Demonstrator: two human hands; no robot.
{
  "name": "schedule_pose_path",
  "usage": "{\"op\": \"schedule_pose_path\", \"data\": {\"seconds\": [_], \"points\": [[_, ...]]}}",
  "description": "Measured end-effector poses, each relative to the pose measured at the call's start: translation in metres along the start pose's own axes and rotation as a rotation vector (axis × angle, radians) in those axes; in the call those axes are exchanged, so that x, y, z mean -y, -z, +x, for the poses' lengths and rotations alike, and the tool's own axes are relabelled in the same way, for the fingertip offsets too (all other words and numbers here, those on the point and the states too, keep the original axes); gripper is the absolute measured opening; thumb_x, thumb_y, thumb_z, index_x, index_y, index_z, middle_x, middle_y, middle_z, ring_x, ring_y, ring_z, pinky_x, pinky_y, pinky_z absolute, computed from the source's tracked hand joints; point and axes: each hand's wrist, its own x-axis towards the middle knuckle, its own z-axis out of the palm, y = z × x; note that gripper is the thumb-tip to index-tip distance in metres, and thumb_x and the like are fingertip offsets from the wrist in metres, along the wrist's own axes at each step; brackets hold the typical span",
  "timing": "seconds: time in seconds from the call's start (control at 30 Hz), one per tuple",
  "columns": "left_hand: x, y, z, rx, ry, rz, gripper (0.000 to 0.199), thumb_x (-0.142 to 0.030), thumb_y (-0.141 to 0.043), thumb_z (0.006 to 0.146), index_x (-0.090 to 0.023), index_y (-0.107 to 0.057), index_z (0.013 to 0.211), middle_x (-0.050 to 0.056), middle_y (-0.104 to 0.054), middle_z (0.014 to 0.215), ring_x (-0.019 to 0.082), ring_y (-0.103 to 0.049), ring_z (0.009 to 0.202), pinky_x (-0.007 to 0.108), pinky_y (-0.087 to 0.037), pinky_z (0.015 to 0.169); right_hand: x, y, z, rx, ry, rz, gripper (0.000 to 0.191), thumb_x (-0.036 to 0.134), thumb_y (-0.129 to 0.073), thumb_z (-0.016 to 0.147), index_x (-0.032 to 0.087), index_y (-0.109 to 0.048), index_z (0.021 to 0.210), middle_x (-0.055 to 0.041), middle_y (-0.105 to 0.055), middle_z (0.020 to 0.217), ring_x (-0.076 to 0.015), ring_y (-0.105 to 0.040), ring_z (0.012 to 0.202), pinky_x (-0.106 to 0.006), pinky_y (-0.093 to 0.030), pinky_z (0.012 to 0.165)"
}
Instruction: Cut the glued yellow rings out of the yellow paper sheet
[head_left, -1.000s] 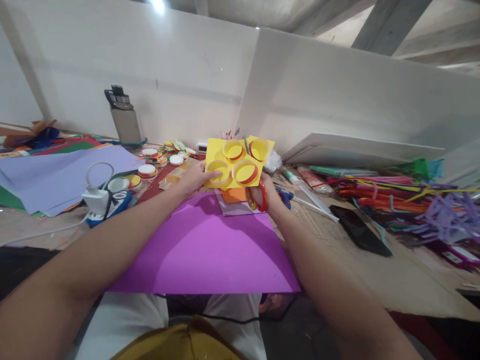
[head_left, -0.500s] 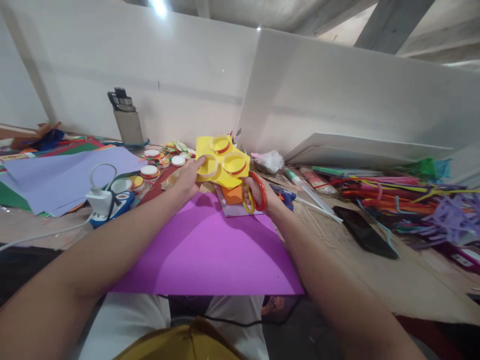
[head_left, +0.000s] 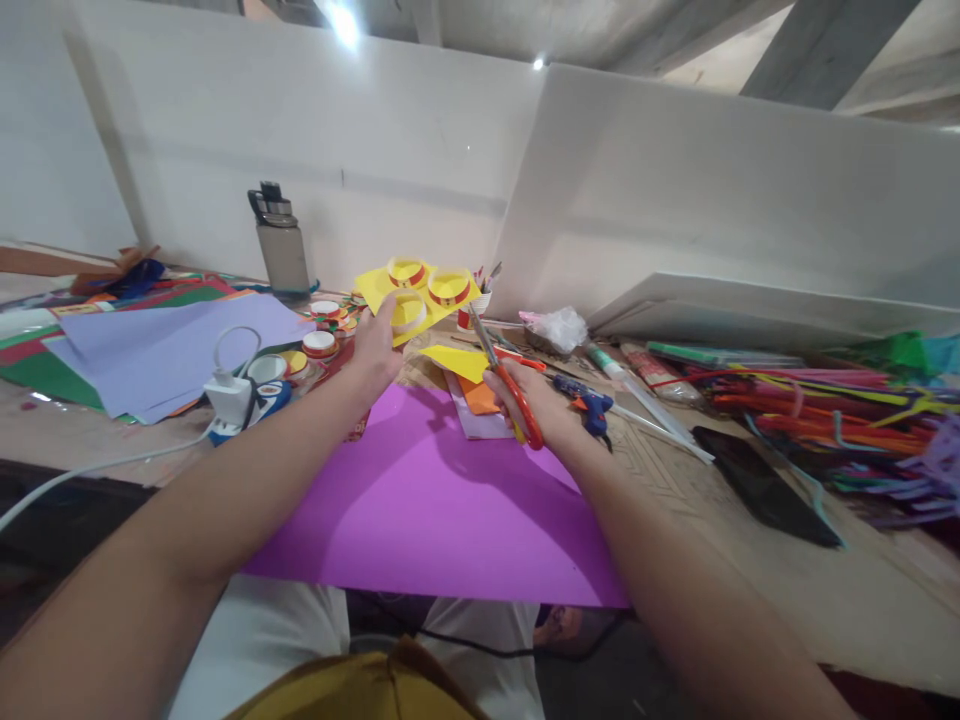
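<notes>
My left hand (head_left: 379, 345) grips the near left edge of a yellow paper sheet (head_left: 429, 312), raised above the table. Three paper-cup rings (head_left: 448, 288) stand on that sheet, pale inside with red on the outer walls. Closed around the red and yellow handles of a pair of scissors (head_left: 517, 398) is my right hand (head_left: 536, 395); the blades point up and away, near the sheet's right corner. Below the blades a separate yellow paper piece (head_left: 456, 360) lies over orange paper (head_left: 478, 396) and a pale lilac sheet (head_left: 480, 427). A large purple sheet (head_left: 435, 520) covers the table's front.
Left are lilac sheets (head_left: 180, 345), a white plug on a blue extension socket (head_left: 240, 400), cut cup rings (head_left: 321, 345) and a grey bottle (head_left: 283, 250). Right are a blue glue gun (head_left: 592, 405), a black phone (head_left: 765, 485) and coloured pipe cleaners (head_left: 810, 400).
My left hand has moved the yellow sheet with rings left and tilted it flatter. A yellow piece now lies apart below. My right hand has turned the scissors so the blades show.
</notes>
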Motion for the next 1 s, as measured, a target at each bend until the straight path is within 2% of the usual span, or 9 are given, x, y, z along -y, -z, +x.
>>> {"op": "schedule_pose_path", "data": {"seconds": [0.1, 0.23, 0.37, 0.63, 0.83, 1.0], "points": [[0.000, -0.003, -0.001, -0.107, -0.039, -0.060, 0.040, -0.032, -0.076, 0.071, -0.027, -0.057, 0.106, 0.004, -0.068, 0.115, 0.021, -0.070, 0.100, 0.034, -0.058, 0.080, 0.006, 0.002, -0.003, 0.043, 0.085, -0.086, 0.033, 0.052, -0.057, 0.089, 0.023, -0.048, 0.078, 0.0018, -0.058, 0.061, -0.0116, -0.050, 0.047, -0.022, -0.036, 0.042], [-0.002, -0.007, -0.006, -0.137, -0.042, -0.042, 0.033, -0.034, -0.071, 0.076, -0.026, -0.057, 0.105, 0.004, -0.069, 0.115, 0.020, -0.070, 0.100, 0.029, -0.058, 0.075, 0.015, 0.002, -0.007, 0.064, 0.080, -0.114, 0.033, 0.050, -0.054, 0.091, 0.023, -0.048, 0.075, 0.0022, -0.056, 0.058, -0.0121, -0.051, 0.047, -0.023, -0.037, 0.043], [-0.005, -0.009, -0.009, -0.169, -0.063, -0.065, 0.030, -0.035, -0.068, 0.082, -0.026, -0.058, 0.108, 0.004, -0.067, 0.124, 0.019, -0.068, 0.105, 0.029, -0.058, 0.077, 0.018, 0.002, -0.010, 0.092, 0.060, -0.078, 0.033, 0.051, -0.054, 0.092, 0.023, -0.048, 0.076, 0.0024, -0.055, 0.057, -0.0120, -0.051, 0.046, -0.022, -0.039, 0.042], [0.006, -0.017, -0.024, -0.054, -0.067, -0.055, 0.036, -0.045, -0.071, 0.082, -0.028, -0.055, 0.110, 0.002, -0.071, 0.112, 0.019, -0.069, 0.104, 0.029, -0.058, 0.079, 0.017, -0.004, -0.012, 0.084, 0.096, -0.051, 0.033, 0.051, -0.055, 0.091, 0.023, -0.049, 0.076, 0.0023, -0.055, 0.058, -0.0104, -0.050, 0.045, -0.021, -0.038, 0.041], [0.014, -0.020, -0.032, 0.054, -0.083, -0.134, 0.035, -0.037, -0.074, 0.080, -0.026, -0.055, 0.108, 0.004, -0.070, 0.113, 0.019, -0.069, 0.103, 0.033, -0.058, 0.085, 0.026, -0.005, -0.016, 0.072, 0.033, 0.018, 0.037, 0.054, -0.056, 0.090, 0.023, -0.048, 0.072, 0.0017, -0.054, 0.054, -0.0108, -0.049, 0.040, -0.021, -0.038, 0.036], [0.015, -0.021, -0.035, 0.076, -0.060, -0.129, 0.032, -0.036, -0.074, 0.080, -0.025, -0.056, 0.105, 0.004, -0.069, 0.116, 0.019, -0.069, 0.104, 0.033, -0.058, 0.086, 0.033, -0.005, -0.018, 0.071, -0.023, 0.032, 0.038, 0.055, -0.054, 0.091, 0.023, -0.048, 0.072, 0.0023, -0.053, 0.052, -0.0105, -0.048, 0.038, -0.021, -0.038, 0.034]]}}
